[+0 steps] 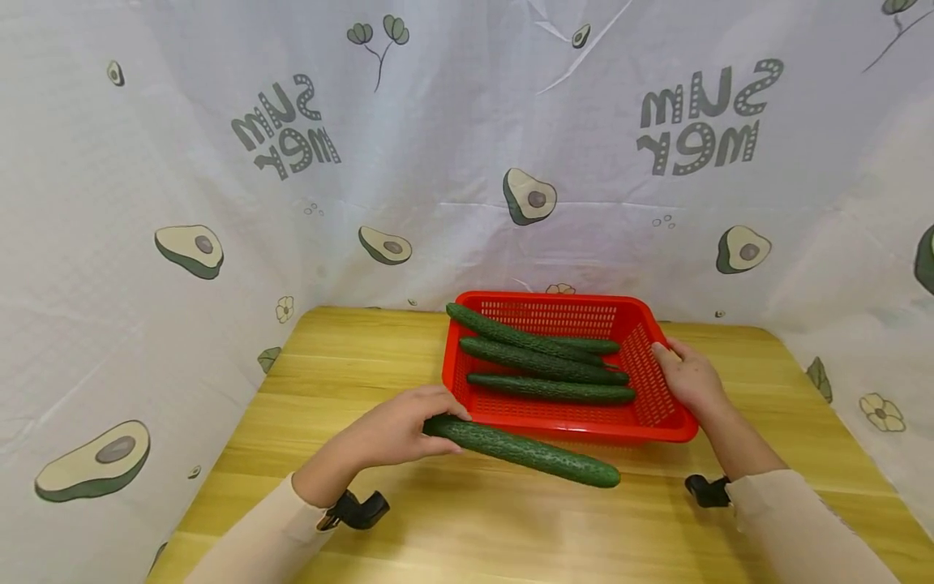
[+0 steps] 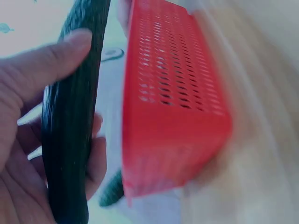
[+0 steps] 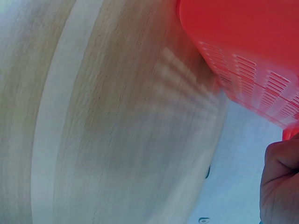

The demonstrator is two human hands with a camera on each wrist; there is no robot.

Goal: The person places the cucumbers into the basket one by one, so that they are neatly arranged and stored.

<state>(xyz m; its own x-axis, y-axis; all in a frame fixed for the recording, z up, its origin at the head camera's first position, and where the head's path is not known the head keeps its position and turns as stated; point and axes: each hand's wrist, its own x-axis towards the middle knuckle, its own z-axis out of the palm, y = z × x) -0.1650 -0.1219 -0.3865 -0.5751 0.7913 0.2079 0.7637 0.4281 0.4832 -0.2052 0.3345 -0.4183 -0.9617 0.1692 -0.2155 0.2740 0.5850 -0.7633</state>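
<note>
My left hand grips a long green cucumber by its left end, just in front of a red plastic basket. In the left wrist view the thumb lies over the cucumber and the fingertips curl round its far side. Several more cucumbers lie in the basket, one with its tip over the left rim. With my right hand I hold the basket's right rim, thumb on the inside. In the right wrist view only part of that hand shows.
The basket stands at the back of a wood-grain table. A white curtain printed with avocados and lettering hangs behind and along both sides. A black wrist device sits on the left wrist, and another on the right.
</note>
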